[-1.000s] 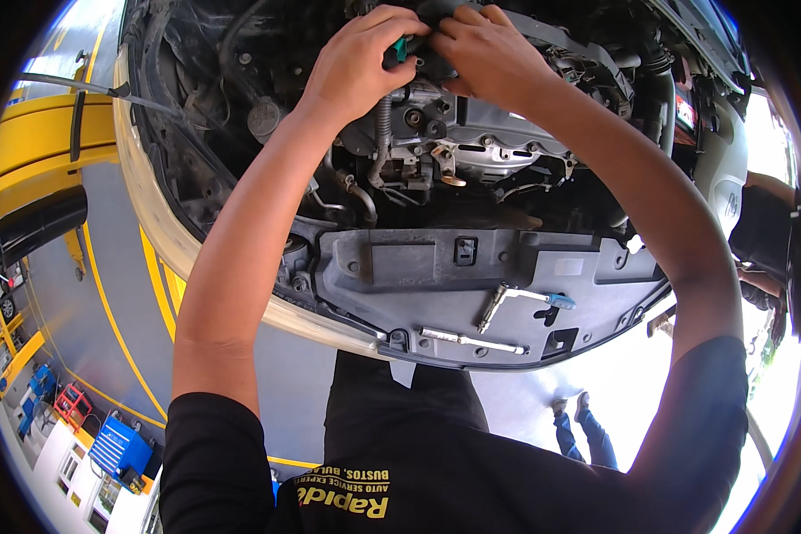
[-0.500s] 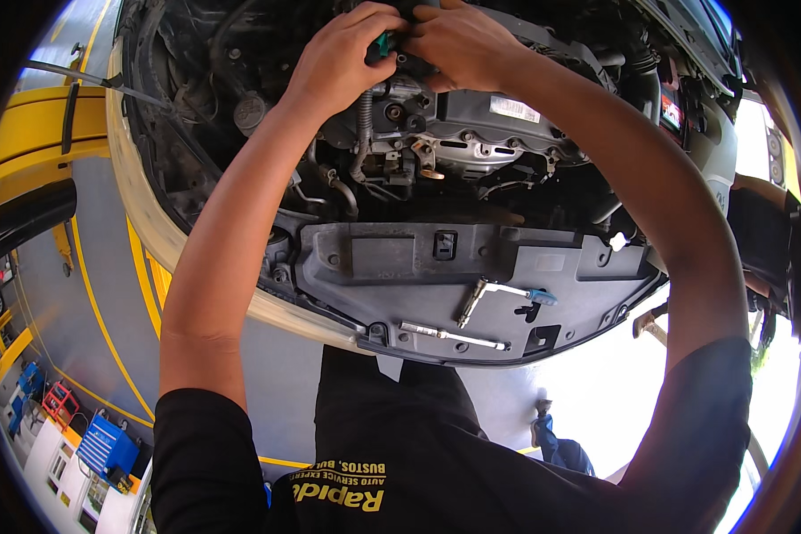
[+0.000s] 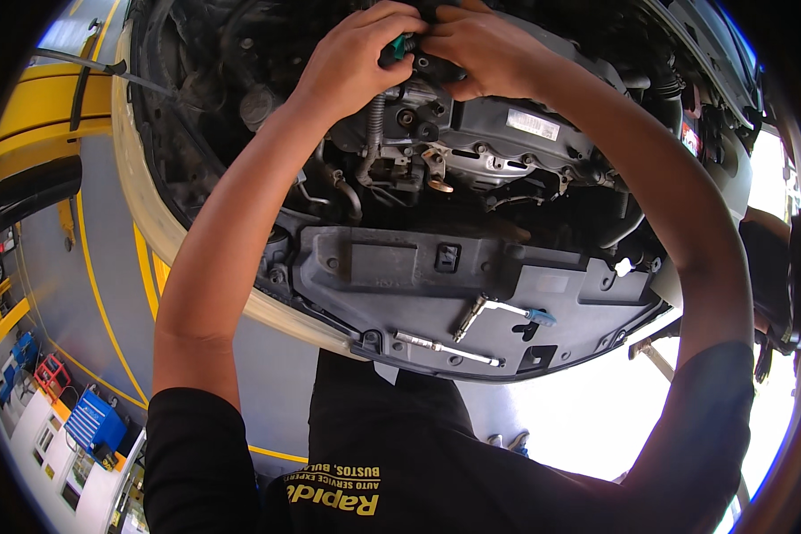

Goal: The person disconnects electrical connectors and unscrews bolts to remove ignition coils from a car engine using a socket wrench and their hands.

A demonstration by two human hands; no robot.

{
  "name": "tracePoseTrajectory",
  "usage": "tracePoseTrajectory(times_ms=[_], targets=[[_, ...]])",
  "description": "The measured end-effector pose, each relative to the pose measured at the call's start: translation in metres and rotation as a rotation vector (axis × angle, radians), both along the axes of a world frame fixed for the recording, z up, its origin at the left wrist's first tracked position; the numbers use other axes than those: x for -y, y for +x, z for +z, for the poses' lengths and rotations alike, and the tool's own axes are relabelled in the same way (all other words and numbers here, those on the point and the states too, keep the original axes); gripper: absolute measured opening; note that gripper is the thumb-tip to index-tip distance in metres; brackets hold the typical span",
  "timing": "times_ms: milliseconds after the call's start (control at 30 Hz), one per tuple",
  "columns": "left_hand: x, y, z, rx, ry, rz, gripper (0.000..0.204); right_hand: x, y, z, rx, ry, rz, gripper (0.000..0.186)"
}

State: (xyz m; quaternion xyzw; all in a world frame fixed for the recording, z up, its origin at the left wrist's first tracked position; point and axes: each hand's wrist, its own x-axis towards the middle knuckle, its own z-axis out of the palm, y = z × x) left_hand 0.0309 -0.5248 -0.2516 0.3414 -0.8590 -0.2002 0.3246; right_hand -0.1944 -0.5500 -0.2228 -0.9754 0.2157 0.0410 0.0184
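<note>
Both arms reach forward into an open car engine bay. My left hand and my right hand meet at the top of the engine, fingers curled together around a small green-handled tool or connector. What the fingers grip beneath is hidden. The grey engine cover with a white label lies just below my right hand.
A grey plastic radiator cover spans the car's front; on it lie a T-shaped wrench and a long extension bar. The hood prop rod crosses upper left. Yellow floor lines and blue toolboxes sit lower left.
The view has shifted closer over the engine bay, so the hands sit higher in the picture. Both hands stay together on the same spot atop the engine.
</note>
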Motion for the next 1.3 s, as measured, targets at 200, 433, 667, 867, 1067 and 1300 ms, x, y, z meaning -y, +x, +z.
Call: tracePoseTrajectory(times_ms=[200, 433, 667, 867, 1067, 1300], targets=[[0.000, -0.003, -0.002, -0.037, -0.006, 0.001, 0.040, 0.003, -0.009, -0.007, 0.106, 0.003, 0.047, 0.047], [0.000, 0.000, -0.004, -0.052, -0.022, 0.006, 0.041, 0.007, -0.004, 0.005, 0.099, 0.169, -0.006, 0.047], [-0.001, -0.001, 0.004, 0.011, 0.023, 0.006, 0.041, 0.006, -0.007, 0.023, 0.041, 0.159, -0.062, 0.044], [-0.007, -0.002, 0.006, 0.031, 0.033, 0.003, 0.032, -0.013, -0.013, 0.044, 0.047, 0.276, -0.278, 0.048], [-0.009, -0.006, 0.009, 0.064, 0.039, 0.027, 0.027, -0.016, -0.009, 0.051, -0.030, 0.342, -0.315, 0.043], [-0.043, -0.027, -0.005, 0.449, -0.226, 0.340, 0.030, 0.004, -0.023, 0.048, -0.023, 0.355, -0.363, 0.043]])
